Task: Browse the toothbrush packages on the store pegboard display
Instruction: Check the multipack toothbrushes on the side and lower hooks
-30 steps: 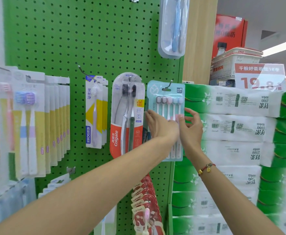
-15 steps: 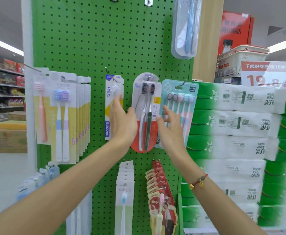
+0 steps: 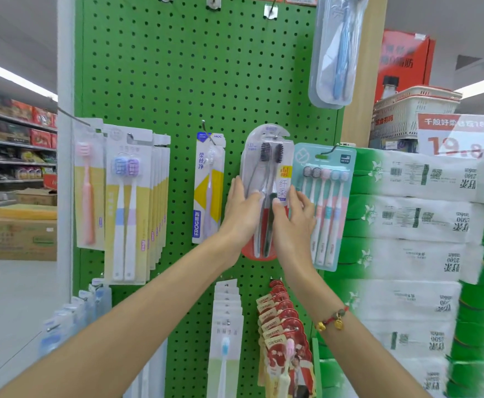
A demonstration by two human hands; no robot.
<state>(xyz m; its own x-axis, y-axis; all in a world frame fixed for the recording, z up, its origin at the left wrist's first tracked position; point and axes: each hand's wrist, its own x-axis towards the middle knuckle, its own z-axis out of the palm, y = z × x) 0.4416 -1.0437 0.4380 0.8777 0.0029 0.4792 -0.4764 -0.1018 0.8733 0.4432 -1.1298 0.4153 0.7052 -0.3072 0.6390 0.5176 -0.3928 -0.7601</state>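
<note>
On the green pegboard (image 3: 177, 81) hangs a red-bottomed blister pack with two dark-bristled toothbrushes (image 3: 266, 156). My left hand (image 3: 240, 211) holds its left edge, thumb on the front. At the pack's right edge my right hand (image 3: 294, 225) holds on, thumb on the front and fingers spread toward the teal multi-brush pack (image 3: 328, 202) beside it. A white-and-yellow single-brush pack (image 3: 207, 182) hangs just left of my left hand. My hands hide the middle of the two-brush pack.
Yellow-backed packs (image 3: 131, 211) hang in a row at left, a clear pack with a blue brush (image 3: 335, 53) up high, white packs (image 3: 226, 320) and red packs (image 3: 284, 326) below. Stacked green-and-white paper rolls (image 3: 407, 225) fill the right, with a white basket (image 3: 413, 110) and price sign (image 3: 459, 136) on top.
Both hands have moved left from the teal pack to the two-brush pack and closed in on its edges. The view has also shifted so the board sits further right.
</note>
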